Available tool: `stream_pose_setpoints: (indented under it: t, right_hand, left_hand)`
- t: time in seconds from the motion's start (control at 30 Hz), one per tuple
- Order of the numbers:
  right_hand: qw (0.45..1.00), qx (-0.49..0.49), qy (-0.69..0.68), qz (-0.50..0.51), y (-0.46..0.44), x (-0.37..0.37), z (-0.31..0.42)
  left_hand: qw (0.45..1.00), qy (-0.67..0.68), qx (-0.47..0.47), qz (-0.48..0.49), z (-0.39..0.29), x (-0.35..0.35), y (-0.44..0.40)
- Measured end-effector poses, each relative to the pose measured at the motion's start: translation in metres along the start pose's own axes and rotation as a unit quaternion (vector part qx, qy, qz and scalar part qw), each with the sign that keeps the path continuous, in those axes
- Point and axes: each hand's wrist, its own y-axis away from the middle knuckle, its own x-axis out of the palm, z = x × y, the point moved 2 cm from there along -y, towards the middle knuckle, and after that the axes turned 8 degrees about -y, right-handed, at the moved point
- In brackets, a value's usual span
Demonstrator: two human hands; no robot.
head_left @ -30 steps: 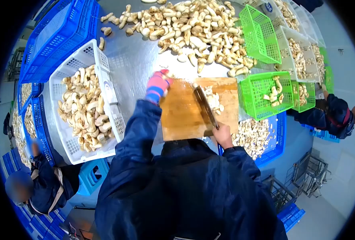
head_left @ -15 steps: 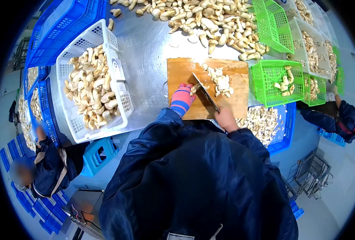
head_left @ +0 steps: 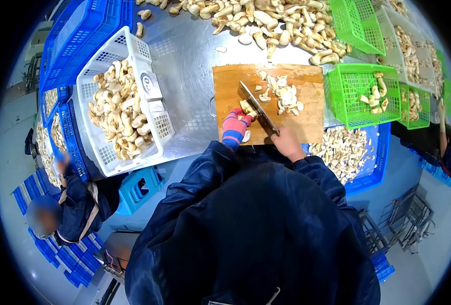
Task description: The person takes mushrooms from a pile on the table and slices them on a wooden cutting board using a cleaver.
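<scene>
My left hand [head_left: 234,127], in a pink and blue striped glove, is closed around a mushroom [head_left: 247,108] on the wooden cutting board [head_left: 228,76]. Bare, my right hand [head_left: 288,143] grips the handle of a knife [head_left: 261,113]. Its blade slants across the board, right beside the held mushroom; whether it touches cannot be told. To the right of the blade lies a pile of mushroom slices [head_left: 285,95]. One pale piece [head_left: 246,136] rests just below my left hand.
A white crate [head_left: 157,148] of mushrooms stands left, near stacked blue crates [head_left: 80,38]. Loose mushrooms [head_left: 296,28] cover the table's back. At right are a green basket [head_left: 345,96] and, lower, a blue crate [head_left: 375,173] of cut pieces. Co-workers [head_left: 78,198] are at both sides.
The view has shifted slightly, moving the board up and right in the picture. The knife sits a little further left over the board. A pale piece now shows below my left hand.
</scene>
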Motion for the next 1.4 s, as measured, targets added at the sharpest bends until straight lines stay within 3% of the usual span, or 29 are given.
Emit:
stream_pose_setpoints:
  t: [0.2,0.23,0.3,0.33,0.37,0.43,0.57,0.63,0.73,0.8,0.93,1.03,1.13,1.2,1.23,1.37,1.4]
  right_hand:
    - [0.998,-0.043,0.044,-0.023,0.010,-0.007,0.017]
    - [0.996,-0.061,0.061,-0.033,0.016,-0.006,0.017]
    - [0.991,-0.070,0.101,-0.042,0.033,-0.008,0.025]
    - [0.990,-0.059,0.124,-0.041,0.047,-0.015,0.034]
    - [0.987,-0.048,0.147,-0.039,0.058,-0.018,0.038]
    - [0.991,-0.025,0.134,-0.016,0.069,-0.021,0.027]
    - [0.992,0.017,0.128,0.008,0.080,-0.033,0.027]
    - [0.992,0.021,0.120,0.011,0.080,-0.034,0.026]
    - [0.995,0.007,0.103,-0.009,0.055,-0.017,0.010]
    - [0.997,-0.011,0.072,-0.023,0.021,0.005,-0.001]
    - [0.999,0.025,0.023,0.037,-0.019,0.001,-0.002]
    - [0.998,0.030,0.020,-0.055,-0.005,-0.020,0.003]
    - [0.995,0.030,0.045,-0.079,0.002,-0.015,-0.019]
    - [0.994,-0.008,0.056,-0.099,0.002,-0.011,-0.022]
    - [0.990,-0.023,0.068,-0.118,0.002,-0.008,-0.022]
    - [0.994,-0.010,0.033,-0.105,0.000,-0.010,-0.019]
    - [0.993,-0.018,0.045,-0.106,-0.001,-0.011,-0.019]
  left_hand:
    - [0.990,0.117,-0.082,0.004,0.001,0.013,-0.001]
    - [0.999,-0.002,-0.039,-0.026,0.005,0.011,-0.004]
    - [0.967,-0.236,0.053,-0.081,0.027,0.010,-0.020]
    - [0.963,-0.228,0.141,-0.023,0.069,0.021,-0.045]
    - [0.900,-0.386,0.200,0.025,0.051,0.020,-0.039]
    - [0.684,-0.656,0.298,0.114,-0.002,0.015,-0.014]
    - [0.765,-0.592,0.220,0.123,0.024,0.016,-0.029]
    - [0.851,-0.478,0.207,0.061,0.070,0.016,-0.050]
    - [0.980,-0.189,0.064,0.009,0.082,0.016,-0.052]
    - [0.997,0.001,-0.063,0.035,0.007,0.008,-0.014]
    - [0.977,0.182,-0.092,0.059,0.003,0.000,-0.005]
    - [0.963,0.235,-0.094,0.095,0.017,-0.006,-0.012]
    - [0.992,0.021,-0.109,0.065,-0.017,-0.004,0.000]
    - [0.972,-0.232,0.020,-0.021,-0.030,0.004,-0.001]
    - [0.929,-0.355,0.077,-0.072,-0.038,0.007,-0.002]
    - [0.938,-0.332,0.097,-0.020,-0.054,-0.008,-0.006]
    - [0.948,-0.294,0.111,-0.055,-0.069,-0.029,0.004]
